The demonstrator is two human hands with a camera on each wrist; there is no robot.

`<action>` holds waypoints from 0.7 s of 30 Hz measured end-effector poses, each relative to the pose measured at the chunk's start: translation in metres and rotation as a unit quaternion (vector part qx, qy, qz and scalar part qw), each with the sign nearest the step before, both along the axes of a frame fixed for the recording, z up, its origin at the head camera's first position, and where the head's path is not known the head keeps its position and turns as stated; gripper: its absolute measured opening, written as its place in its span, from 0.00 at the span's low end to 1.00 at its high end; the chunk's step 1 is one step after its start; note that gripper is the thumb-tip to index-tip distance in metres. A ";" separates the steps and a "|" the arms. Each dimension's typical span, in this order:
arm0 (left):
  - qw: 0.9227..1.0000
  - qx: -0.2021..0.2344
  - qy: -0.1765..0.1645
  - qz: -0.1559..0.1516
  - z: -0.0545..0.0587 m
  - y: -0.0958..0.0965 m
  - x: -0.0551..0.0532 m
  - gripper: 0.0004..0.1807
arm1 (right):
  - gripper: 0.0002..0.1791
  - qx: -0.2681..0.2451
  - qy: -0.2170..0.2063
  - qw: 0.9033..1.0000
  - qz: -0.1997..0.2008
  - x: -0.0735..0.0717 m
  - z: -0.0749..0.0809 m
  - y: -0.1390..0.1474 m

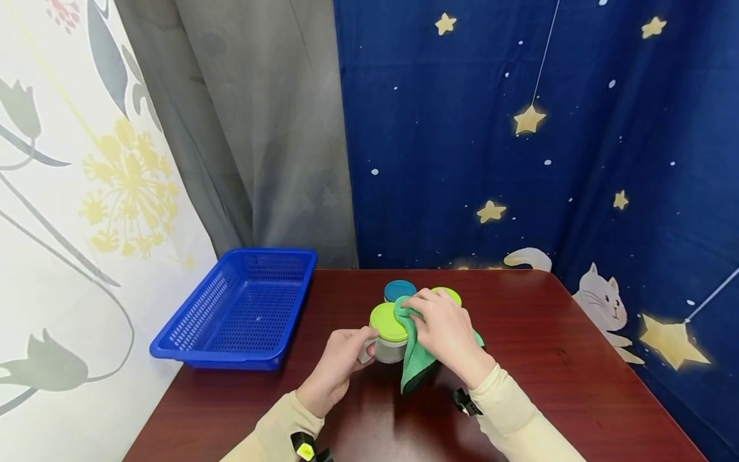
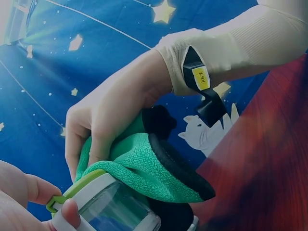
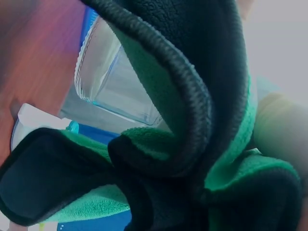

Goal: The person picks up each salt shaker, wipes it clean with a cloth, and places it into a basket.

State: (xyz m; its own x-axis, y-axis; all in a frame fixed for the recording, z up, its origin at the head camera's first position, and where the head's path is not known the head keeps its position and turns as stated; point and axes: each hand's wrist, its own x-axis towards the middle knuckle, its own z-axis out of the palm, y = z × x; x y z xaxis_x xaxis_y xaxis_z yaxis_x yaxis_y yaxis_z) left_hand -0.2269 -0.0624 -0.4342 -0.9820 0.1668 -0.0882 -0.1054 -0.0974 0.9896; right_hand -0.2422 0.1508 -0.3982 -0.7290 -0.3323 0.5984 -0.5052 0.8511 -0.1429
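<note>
A clear jar with a lime-green lid is over the middle of the table, tilted in the left wrist view. My left hand grips its handle, the thumb by a green tab at the lid's edge. A green cloth with black trim is bunched in my right hand, which holds it against the lid's right side. Folds of the cloth hide most of the right hand in the right wrist view, where the jar's clear wall shows behind them.
Just behind the hands stand a container with a blue lid and another with a lime-green lid, partly covered by the right hand. A blue perforated basket sits at the table's left edge. Curtains hang behind the brown table.
</note>
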 end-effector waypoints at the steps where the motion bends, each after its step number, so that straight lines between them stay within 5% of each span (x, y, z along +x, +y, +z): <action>1: 1.000 0.000 0.001 0.000 0.000 0.000 0.000 0.17 | 0.14 0.000 0.003 1.000 0.003 0.000 0.000 0.000; 14: 1.000 -0.007 -0.007 -0.009 0.002 -0.001 -0.001 0.18 | 0.13 0.006 0.002 1.000 0.014 -0.001 -0.001 0.001; 21: 1.000 0.001 -0.015 -0.010 0.000 0.000 -0.001 0.17 | 0.13 0.017 -0.010 0.998 0.051 0.004 0.002 -0.002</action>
State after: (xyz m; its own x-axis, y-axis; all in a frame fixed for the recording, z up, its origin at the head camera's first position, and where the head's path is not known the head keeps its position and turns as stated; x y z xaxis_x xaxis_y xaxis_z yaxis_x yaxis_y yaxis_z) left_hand -0.2275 -0.0624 -0.4343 -0.9754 0.1871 -0.1165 -0.1365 -0.0973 0.9859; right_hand -0.2383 0.1491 -0.3960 -0.7017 -0.4259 0.5712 -0.5872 0.7997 -0.1251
